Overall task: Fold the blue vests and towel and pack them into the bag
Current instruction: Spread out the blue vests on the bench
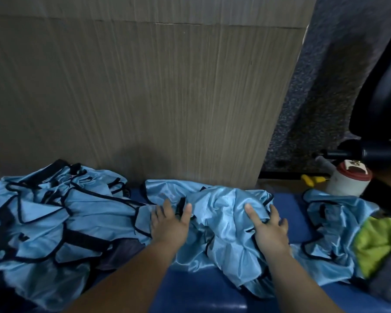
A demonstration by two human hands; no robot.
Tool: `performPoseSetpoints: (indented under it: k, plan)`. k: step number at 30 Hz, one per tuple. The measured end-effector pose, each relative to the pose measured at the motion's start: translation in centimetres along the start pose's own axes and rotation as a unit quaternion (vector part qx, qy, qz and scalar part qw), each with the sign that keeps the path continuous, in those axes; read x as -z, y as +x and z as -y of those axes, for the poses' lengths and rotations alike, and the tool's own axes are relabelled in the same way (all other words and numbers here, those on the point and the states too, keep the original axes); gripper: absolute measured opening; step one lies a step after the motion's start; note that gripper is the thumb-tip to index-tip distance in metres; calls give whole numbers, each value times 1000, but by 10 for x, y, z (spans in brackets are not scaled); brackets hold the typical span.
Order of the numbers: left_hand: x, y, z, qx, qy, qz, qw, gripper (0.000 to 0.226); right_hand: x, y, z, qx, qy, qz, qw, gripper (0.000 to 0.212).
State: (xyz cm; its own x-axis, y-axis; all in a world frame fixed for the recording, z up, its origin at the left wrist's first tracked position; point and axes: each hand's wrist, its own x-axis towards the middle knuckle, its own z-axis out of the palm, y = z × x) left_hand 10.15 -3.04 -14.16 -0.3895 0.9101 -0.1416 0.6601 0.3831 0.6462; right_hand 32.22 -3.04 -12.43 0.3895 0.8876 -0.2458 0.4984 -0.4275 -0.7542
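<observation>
A crumpled light-blue vest [221,206] with dark trim lies in the middle of the blue surface [190,288]. My left hand [171,222] rests on its left part, thumb and fingers around a dark strap. My right hand [270,229] lies on its right part, fingers spread and digging into the cloth. A heap of more blue vests [54,218] covers the left side. Another blue vest [332,224] lies at the right, beside a green cloth [375,242] and a grey cloth [386,283]. No bag can be made out.
A wood-grain panel [145,98] stands upright right behind the vests. A white jar with a dark red lid [348,179] stands at the back right, next to a yellow object [312,179]. A black chair [384,86] fills the upper right.
</observation>
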Motion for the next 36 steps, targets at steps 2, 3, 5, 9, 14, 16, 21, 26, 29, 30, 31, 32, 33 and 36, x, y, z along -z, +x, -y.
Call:
performPoseSetpoints:
  k: [2, 3, 5, 9, 14, 16, 21, 26, 29, 30, 31, 32, 33, 36]
  plan:
    - [-6, 4, 3, -7, -45, 7, 999, 87, -6, 2, 0, 13, -30, 4, 999, 112]
    - [-8, 4, 1, -13, -68, 7, 998, 87, -8, 4, 0, 21, -49, 4, 999, 114]
    - [-11, 7, -7, -22, -105, 25, 994, 87, -10, 7, 1, 39, -76, 3, 996, 119]
    - [-18, 3, -36, -38, -198, 92, 975, 94, -15, 13, 2, 77, -69, 17, 994, 118]
    - [-30, 9, -59, 4, -373, 109, 921, 105, -18, 18, 3, 77, 97, 52, 991, 122]
    - [-35, 6, -65, 4, -439, 135, 888, 102, -15, 18, 5, 69, 171, 61, 981, 104]
    - [-50, -13, -84, 1, -524, 187, 831, 115, -10, 19, 4, 74, 327, 55, 941, 81]
    - [-63, -33, -114, -18, -561, 209, 800, 117, 22, 19, -5, 119, 370, 1, 922, 96]
    - [-69, -47, -143, -34, -566, 213, 796, 128, 55, 20, -7, 165, 378, -49, 909, 86]
    - [-71, -51, -154, -42, -565, 218, 795, 131, 68, 20, -7, 177, 380, -69, 905, 87]
    - [-73, -58, -165, -53, -568, 226, 790, 132, 82, 20, -7, 188, 382, -90, 900, 90]
    - [-76, -64, -177, -62, -571, 236, 784, 132, 95, 19, -8, 196, 383, -109, 896, 93]
    - [-79, -71, -188, -73, -573, 245, 779, 132, 109, 19, -10, 203, 383, -124, 893, 91]
    - [-92, -92, -221, -90, -573, 277, 766, 127, 150, 18, -18, 225, 353, -183, 890, 75]
